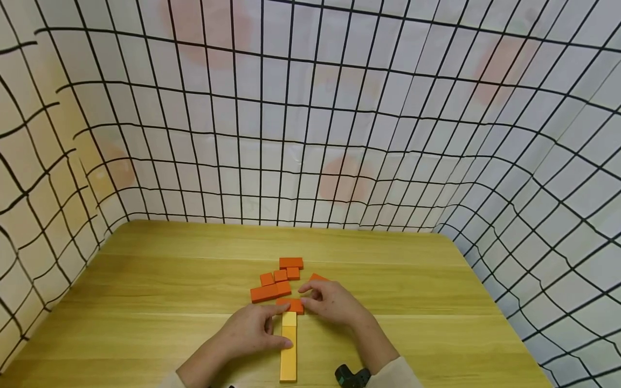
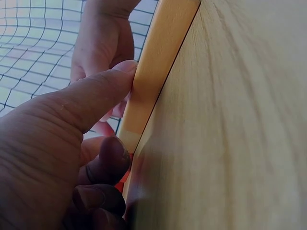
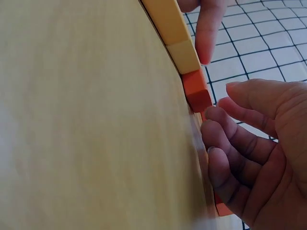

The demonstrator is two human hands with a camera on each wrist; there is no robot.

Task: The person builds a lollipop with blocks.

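A long yellow block (image 1: 288, 369) lies flat on the table, a short pale yellow block (image 1: 289, 319) at its far end. Across that end sits an orange block (image 1: 297, 308). My left hand (image 1: 245, 333) rests its thumb on the long yellow block, and its index finger touches the orange block's left part. At the orange block's right end is the thumb of my right hand (image 1: 337, 304), its fingers loosely bent with nothing seen between them. In the right wrist view, the orange block (image 3: 196, 91) meets the pale block (image 3: 183, 56). Beyond my right hand, another orange block (image 1: 317, 277) is partly hidden.
Several orange blocks lie just beyond: a long one (image 1: 263, 293) at left, small squares (image 1: 280, 276) in a slanting row, and a rectangular one (image 1: 291, 263) farthest away. A black device (image 1: 351, 376) is at my right wrist. Black grid netting (image 1: 301, 161) surrounds the wooden table (image 1: 145, 302).
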